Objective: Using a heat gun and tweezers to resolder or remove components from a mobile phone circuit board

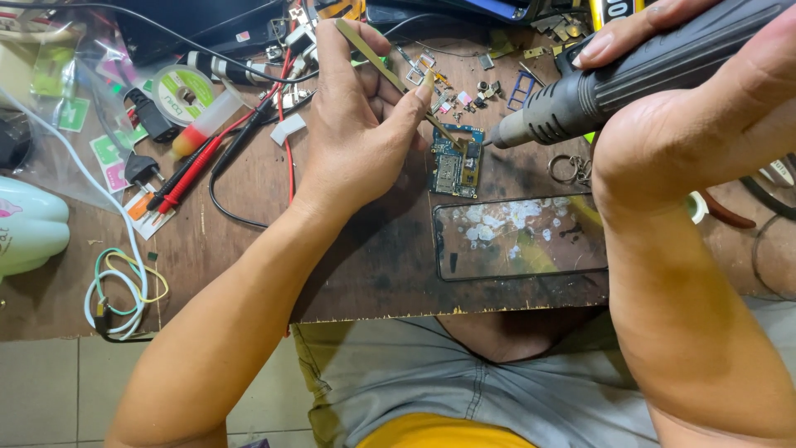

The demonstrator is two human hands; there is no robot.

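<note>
I see left hand (352,124) w/ fingers pinched on brass tweezers (390,75), tips at small blue circuit board (456,162) mid-counter (249,249); right hand (705,108) wrapped round grey hot-air gun (613,79), nozzle aimed left at board.

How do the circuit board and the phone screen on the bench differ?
The circuit board is blue, small and crowded with parts; the phone screen is larger, dark and glossy. Tweezers in the left hand touch the board; nothing touches the screen. Both lie flat on the table.

Blue circuit board (455,163), black hot-air tool (630,75), brown worn table (373,257).
</note>
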